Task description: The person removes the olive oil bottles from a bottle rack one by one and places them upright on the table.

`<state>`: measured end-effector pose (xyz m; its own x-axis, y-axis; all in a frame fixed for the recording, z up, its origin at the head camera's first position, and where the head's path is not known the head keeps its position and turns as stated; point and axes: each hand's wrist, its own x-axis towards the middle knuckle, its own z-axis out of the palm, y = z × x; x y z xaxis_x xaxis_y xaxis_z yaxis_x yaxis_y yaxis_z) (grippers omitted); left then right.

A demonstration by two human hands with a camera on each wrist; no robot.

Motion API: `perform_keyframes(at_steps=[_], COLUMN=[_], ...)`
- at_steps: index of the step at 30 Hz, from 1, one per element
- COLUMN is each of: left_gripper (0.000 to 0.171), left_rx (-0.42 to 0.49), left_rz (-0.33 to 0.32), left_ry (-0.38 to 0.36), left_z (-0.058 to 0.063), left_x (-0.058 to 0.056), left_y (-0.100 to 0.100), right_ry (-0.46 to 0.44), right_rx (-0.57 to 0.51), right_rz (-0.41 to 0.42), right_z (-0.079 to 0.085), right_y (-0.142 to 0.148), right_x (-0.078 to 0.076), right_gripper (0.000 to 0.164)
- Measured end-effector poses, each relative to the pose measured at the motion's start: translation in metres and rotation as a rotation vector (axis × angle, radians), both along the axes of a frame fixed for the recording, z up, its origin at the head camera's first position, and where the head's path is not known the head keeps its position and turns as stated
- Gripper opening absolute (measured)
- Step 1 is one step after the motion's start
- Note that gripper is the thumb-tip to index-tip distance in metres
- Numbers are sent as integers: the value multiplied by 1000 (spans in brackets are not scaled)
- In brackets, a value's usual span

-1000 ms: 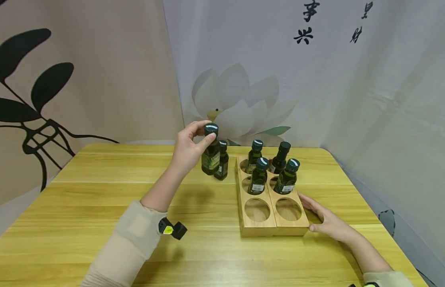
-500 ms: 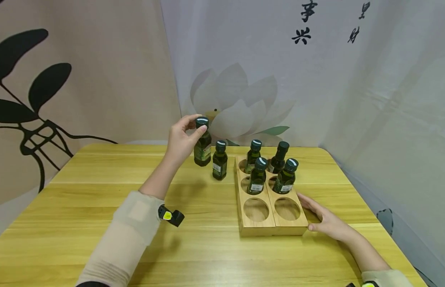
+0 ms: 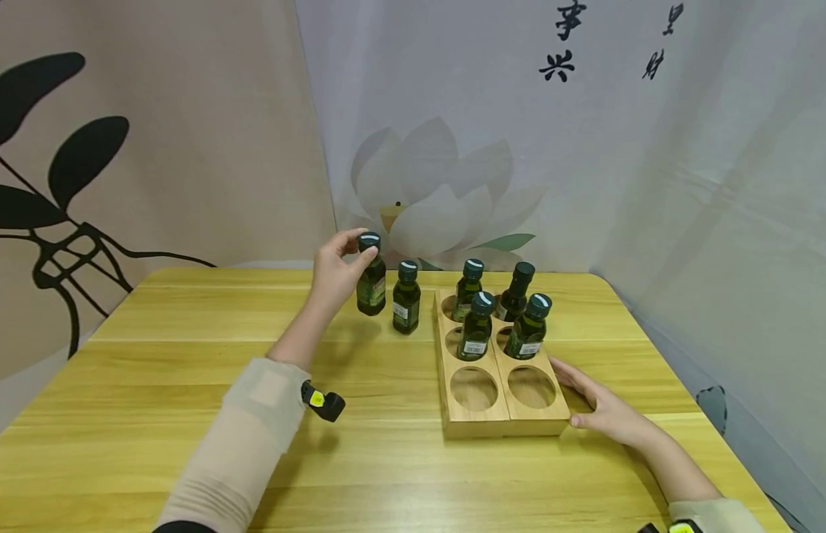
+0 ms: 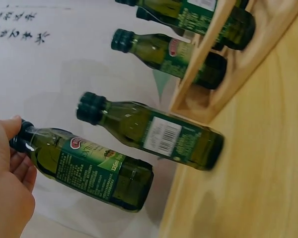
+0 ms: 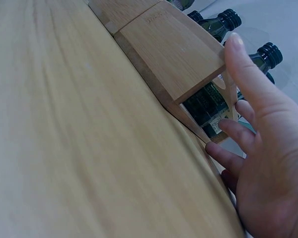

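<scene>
My left hand (image 3: 336, 272) pinches the dark cap of a small green olive oil bottle (image 3: 371, 287) between thumb and fingers. The bottle hangs nearly upright at the back of the table; in the left wrist view its base looks slightly off the tabletop. Just right of it, a matching olive oil bottle (image 3: 406, 300) stands on the table, its barcode label showing in the left wrist view. At the right, a wooden rack (image 3: 505, 428) with round holes carries several similar bottles (image 3: 476, 327). My right hand (image 3: 602, 407) rests at the rack's right side, fingers loosely bent, thumb by its front corner.
The rack's two front holes (image 3: 474, 389) hold no bottle. Beneath everything lies a light wooden table (image 3: 186, 414), its back edge close behind the bottles. A printed cloth (image 3: 240, 148) with a lotus and black characters hangs behind it.
My left hand has carried its bottle left, away from the standing bottle, and then a little lower. A gap now shows between the two. My right hand stays at the rack.
</scene>
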<state>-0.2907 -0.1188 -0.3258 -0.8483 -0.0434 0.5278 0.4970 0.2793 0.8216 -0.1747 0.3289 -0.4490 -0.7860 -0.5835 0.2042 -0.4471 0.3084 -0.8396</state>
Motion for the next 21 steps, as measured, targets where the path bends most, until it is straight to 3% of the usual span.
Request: perform_keyframes(at_steps=[10, 21], left_gripper=[33, 32], left_rx=[-13, -4], left_rz=[25, 43], left_ry=[13, -22], left_z=[-28, -50], left_x=[-8, -8], left_y=[-3, -3], right_ry=[2, -6], right_rx=[-8, -6], right_rz=[4, 0], right_z=[2, 2], right_y=[-1, -1], right_x=[0, 1], right_gripper=[82, 82])
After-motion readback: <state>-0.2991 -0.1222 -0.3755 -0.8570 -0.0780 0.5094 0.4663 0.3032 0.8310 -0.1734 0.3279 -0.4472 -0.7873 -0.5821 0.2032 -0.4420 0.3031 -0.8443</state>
